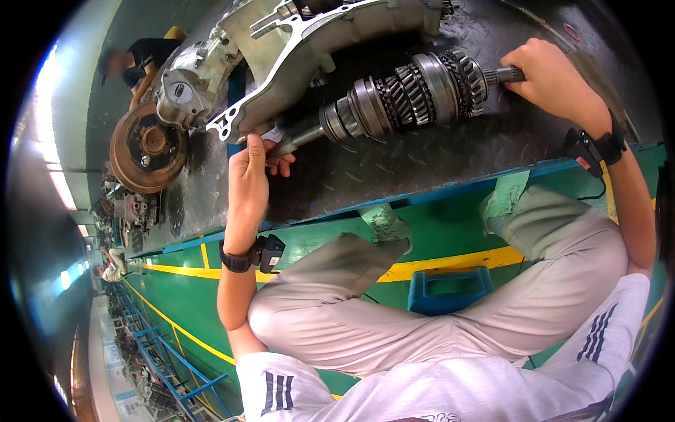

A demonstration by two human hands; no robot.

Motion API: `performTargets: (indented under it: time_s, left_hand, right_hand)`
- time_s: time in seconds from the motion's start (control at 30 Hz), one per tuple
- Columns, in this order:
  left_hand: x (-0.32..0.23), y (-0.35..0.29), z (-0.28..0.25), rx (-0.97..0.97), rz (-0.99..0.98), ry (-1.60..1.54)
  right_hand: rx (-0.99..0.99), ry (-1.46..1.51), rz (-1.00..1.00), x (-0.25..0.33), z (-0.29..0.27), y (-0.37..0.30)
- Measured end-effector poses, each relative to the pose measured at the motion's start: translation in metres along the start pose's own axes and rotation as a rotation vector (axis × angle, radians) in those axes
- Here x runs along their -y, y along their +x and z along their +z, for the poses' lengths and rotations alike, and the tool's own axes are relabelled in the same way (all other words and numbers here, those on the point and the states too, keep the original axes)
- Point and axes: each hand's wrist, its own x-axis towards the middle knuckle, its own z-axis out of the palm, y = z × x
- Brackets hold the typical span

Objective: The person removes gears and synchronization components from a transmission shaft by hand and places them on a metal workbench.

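A gear shaft (pixel 406 95) with several steel gears and rings lies lengthwise just above the dark workbench (pixel 337 179), tilted up toward the right. My right hand (pixel 557 83) is closed round its splined right end. At the thin left end, my left hand (pixel 252 176) has its fingers curled under the shaft, thumb pointing up. Whether the shaft rests on the bench or is lifted I cannot tell. Behind it stands an open cast-metal gearbox housing (pixel 299 77), its pale flange edge close to my left thumb.
Left of the housing are another cast-metal unit (pixel 188 91) and a rusty brake disc (pixel 133 156). A small red ring (pixel 571 32) lies at the far right. Below the bench, a blue-green case (pixel 450 290) stands on the green floor. Another person (pixel 144 60) is at the far left.
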Motion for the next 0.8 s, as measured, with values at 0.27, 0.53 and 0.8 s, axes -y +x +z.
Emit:
performTargets:
  time_s: [0.27, 0.53, 0.8]
  left_hand:
    - [-0.033, -0.009, 0.017, -0.051, 0.142, 0.123]
    - [-0.026, -0.009, 0.018, -0.051, 0.232, 0.081]
    - [-0.026, -0.013, 0.019, -0.037, 0.179, -0.038]
  right_hand:
    - [-0.133, 0.005, -0.022, 0.002, 0.005, -0.004]
    - [-0.006, -0.02, 0.014, 0.003, -0.003, -0.005]
    - [0.005, -0.014, -0.002, 0.002, -0.001, -0.004]
